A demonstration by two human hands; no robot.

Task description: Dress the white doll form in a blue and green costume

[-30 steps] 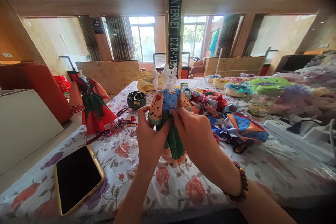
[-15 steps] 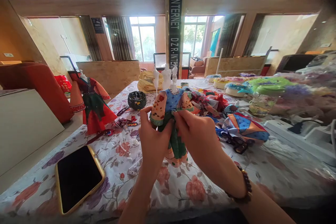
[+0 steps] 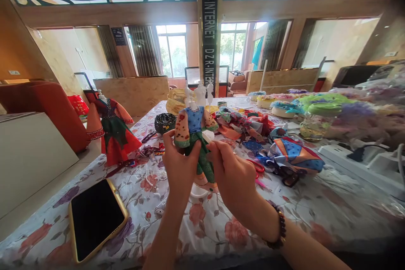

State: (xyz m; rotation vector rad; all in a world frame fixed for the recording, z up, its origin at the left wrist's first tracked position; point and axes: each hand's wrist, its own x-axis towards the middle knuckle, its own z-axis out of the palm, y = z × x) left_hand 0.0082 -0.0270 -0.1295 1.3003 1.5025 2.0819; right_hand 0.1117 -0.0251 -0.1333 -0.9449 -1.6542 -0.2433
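Observation:
A small dress-form doll [image 3: 195, 119] stands in front of me, tilted slightly. It wears a blue starred bodice, cream sleeves with red patches and a green skirt [image 3: 206, 166] with a peach hem. My left hand [image 3: 181, 164] is wrapped round its waist and skirt, thumb across the front. Close by the skirt's right side, my right hand [image 3: 232, 171] is closed in a pinch; whatever lies between its fingertips is too small or hidden to make out. A white round base [image 3: 199, 192] shows under the hem.
At the left stand a second doll in a red and green dress [image 3: 114, 128] and a phone [image 3: 97, 219]. Behind are a black woven basket [image 3: 165, 123] and white bare forms. To the right lie fabric scraps [image 3: 247, 124], red-handled scissors [image 3: 257, 168], a lidded jar [image 3: 318, 124] and a power strip [image 3: 351, 158].
The doll and my left hand have shifted left and the doll leans more. My right hand has come away from the waist, slightly lower, uncovering the red-handled scissors.

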